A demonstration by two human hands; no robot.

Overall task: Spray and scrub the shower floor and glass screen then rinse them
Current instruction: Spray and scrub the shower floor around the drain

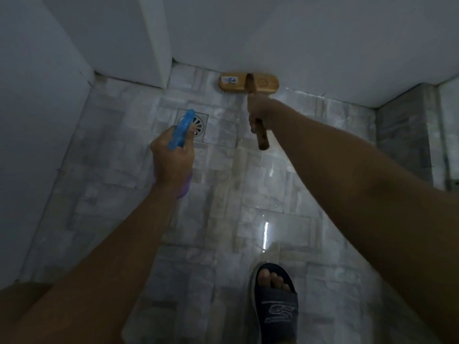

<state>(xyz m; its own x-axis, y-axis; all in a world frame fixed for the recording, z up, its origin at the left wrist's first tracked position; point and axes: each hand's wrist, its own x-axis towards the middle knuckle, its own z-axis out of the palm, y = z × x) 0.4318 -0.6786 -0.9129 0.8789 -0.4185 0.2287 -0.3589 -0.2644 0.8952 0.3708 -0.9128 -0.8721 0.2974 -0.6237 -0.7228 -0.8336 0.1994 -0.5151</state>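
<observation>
Pale grey marbled tiles made up the shower floor (223,194), shining where light struck it on our right side, with white walls (298,45) closing it in ahead and to the left. We held a wooden scrub brush (263,83) at the far edge of the floor, its long head lying along the foot of the back wall, bristles down on the tiles. Our right hand (260,112) gripped the brush's handle (262,140) with the fingers wrapped tight round it, its end sticking out below the fist. Our left hand (171,157) held a spray bottle (182,130), fingers curled round its neck. The blue trigger head pointed forward and down, above the square floor drain (198,122), and a little of the purple body showed beneath the wrist. We could not tell whether a finger lay on the trigger. The bottle hung in the air, apart from the floor and well to the left of the brush. Near the bottom of the view our foot in a dark slide sandal (278,311) stood on the tiles. At the far right a thin upright line (445,155) crossed darker tiles; we could not tell what it was.
</observation>
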